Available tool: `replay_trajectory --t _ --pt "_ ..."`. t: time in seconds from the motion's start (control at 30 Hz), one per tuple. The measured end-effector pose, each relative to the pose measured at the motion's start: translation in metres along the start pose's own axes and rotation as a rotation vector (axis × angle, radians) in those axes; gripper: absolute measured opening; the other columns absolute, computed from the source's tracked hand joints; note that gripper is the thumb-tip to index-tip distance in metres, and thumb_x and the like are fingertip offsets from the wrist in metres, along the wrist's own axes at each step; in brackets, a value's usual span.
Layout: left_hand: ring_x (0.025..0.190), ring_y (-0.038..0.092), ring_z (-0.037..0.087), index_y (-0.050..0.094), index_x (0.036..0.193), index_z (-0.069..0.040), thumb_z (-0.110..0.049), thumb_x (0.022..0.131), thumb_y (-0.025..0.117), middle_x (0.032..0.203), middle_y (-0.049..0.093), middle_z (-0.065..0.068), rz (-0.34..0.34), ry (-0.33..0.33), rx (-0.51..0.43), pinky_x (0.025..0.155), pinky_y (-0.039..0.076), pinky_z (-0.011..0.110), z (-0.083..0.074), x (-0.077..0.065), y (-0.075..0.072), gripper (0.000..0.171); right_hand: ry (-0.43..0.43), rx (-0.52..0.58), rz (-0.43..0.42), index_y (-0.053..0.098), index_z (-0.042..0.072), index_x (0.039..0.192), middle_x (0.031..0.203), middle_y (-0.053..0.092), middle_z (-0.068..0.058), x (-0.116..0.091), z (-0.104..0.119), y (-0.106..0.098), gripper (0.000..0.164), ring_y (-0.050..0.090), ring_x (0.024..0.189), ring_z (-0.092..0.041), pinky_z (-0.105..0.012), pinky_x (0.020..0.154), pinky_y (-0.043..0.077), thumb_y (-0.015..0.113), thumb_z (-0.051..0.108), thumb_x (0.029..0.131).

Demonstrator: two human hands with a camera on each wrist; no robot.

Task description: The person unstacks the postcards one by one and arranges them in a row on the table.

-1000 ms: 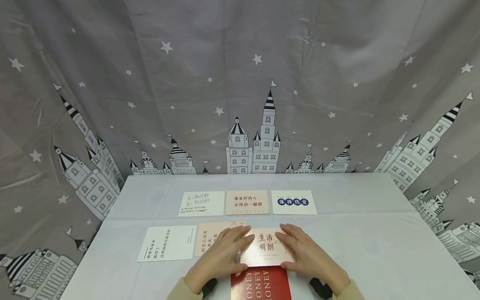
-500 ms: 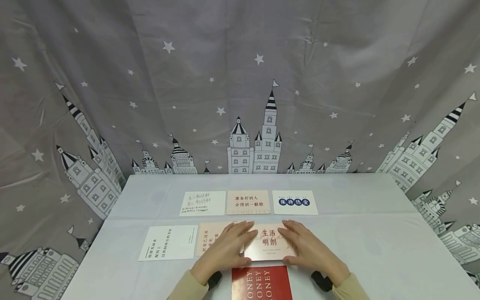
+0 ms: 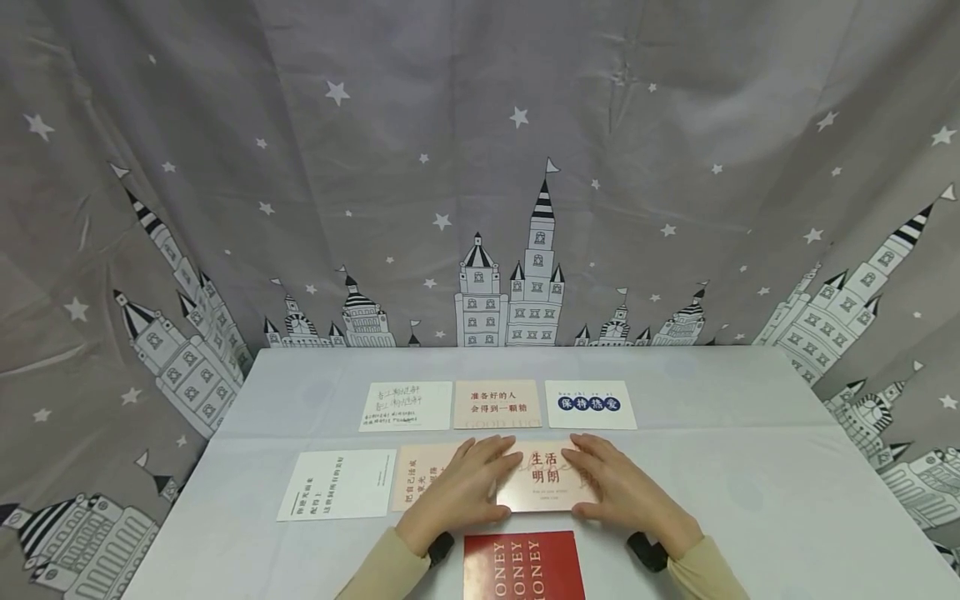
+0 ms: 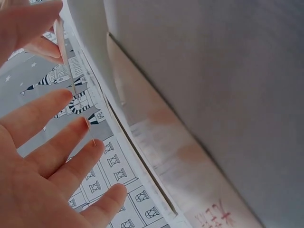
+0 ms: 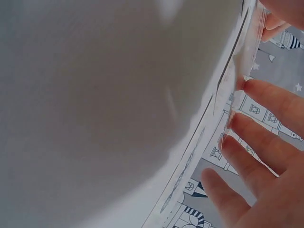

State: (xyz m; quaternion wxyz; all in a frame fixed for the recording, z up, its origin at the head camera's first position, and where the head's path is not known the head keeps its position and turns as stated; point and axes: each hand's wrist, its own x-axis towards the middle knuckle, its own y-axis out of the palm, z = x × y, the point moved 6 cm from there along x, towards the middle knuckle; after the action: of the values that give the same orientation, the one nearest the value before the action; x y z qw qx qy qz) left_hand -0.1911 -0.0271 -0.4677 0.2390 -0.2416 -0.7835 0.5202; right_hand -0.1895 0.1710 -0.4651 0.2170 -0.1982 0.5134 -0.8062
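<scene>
A pale pink card [image 3: 545, 487] with red characters is held between both hands, just right of another pink card. My left hand [image 3: 468, 483] holds its left side, thumb at the near corner and fingers toward the far one. On the opposite side my right hand [image 3: 626, 492] grips it the same way. Seen nearly edge-on in the left wrist view, the held card [image 4: 66, 54] lies between thumb and fingers. The neighbouring pink card [image 3: 420, 477] lies on the table, partly hidden by my left hand. Below the hands lies a red card [image 3: 522, 567] lettered HONEY.
Along the back of the white table [image 3: 750, 500] lie a handwritten white card [image 3: 406, 407], a pink card [image 3: 497, 405] and a white card with blue circles [image 3: 590, 405]. Another white card [image 3: 337, 485] lies at the left. A grey castle-print curtain [image 3: 375, 167] stands behind.
Both hands have moved the pink card away from the body and slightly right. It no longer overlaps the red card, and a gap shows between them. The other cards stay put.
</scene>
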Motion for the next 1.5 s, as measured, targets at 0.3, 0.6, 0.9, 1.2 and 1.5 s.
replay_trajectory --t 0.3,0.6,0.9,1.2,1.5 --pt "0.134 0.037 0.030 0.056 0.134 -0.009 -0.032 0.071 0.079 0.145 0.043 0.012 0.012 -0.001 0.021 0.109 0.024 0.055 0.000 0.008 0.004 0.071 -0.010 -0.009 -0.013 0.056 -0.001 0.130 0.139 0.045 -0.021 0.001 -0.005 0.000 0.071 0.041 0.128 -0.039 -0.051 0.104 0.036 0.082 0.027 0.071" --pt "0.133 0.038 0.030 0.056 0.134 -0.009 -0.032 0.070 0.079 0.144 0.044 0.012 0.029 -0.018 0.030 0.108 0.025 0.057 0.002 0.014 0.008 0.072 -0.017 -0.007 0.001 0.055 -0.002 0.131 0.140 0.043 -0.023 0.004 -0.010 0.000 0.070 0.040 0.129 -0.040 -0.051 0.104 0.035 0.081 0.026 0.072" --pt "0.133 0.038 0.031 0.056 0.133 -0.008 -0.030 0.070 0.080 0.143 0.045 0.012 0.040 -0.036 0.030 0.108 0.025 0.059 0.003 0.015 0.009 0.071 -0.032 -0.004 0.008 0.055 -0.003 0.130 0.140 0.043 -0.024 0.006 -0.013 0.003 0.071 0.041 0.128 -0.040 -0.051 0.104 0.035 0.081 0.027 0.072" --pt "0.133 0.038 0.033 0.055 0.134 -0.008 -0.029 0.071 0.079 0.143 0.045 0.013 0.065 -0.045 0.008 0.108 0.023 0.060 0.004 0.015 0.010 0.071 -0.027 0.017 0.027 0.054 -0.002 0.131 0.141 0.042 -0.023 0.008 -0.015 0.006 0.070 0.039 0.129 -0.041 -0.052 0.105 0.034 0.081 0.026 0.072" --pt "0.133 0.037 0.033 0.055 0.135 -0.009 -0.029 0.071 0.080 0.144 0.044 0.012 0.086 -0.061 -0.005 0.107 0.023 0.061 0.005 0.015 0.011 0.071 -0.018 0.023 0.043 0.054 -0.001 0.132 0.141 0.043 -0.021 0.009 -0.018 0.009 0.070 0.039 0.130 -0.040 -0.052 0.104 0.034 0.080 0.027 0.073"
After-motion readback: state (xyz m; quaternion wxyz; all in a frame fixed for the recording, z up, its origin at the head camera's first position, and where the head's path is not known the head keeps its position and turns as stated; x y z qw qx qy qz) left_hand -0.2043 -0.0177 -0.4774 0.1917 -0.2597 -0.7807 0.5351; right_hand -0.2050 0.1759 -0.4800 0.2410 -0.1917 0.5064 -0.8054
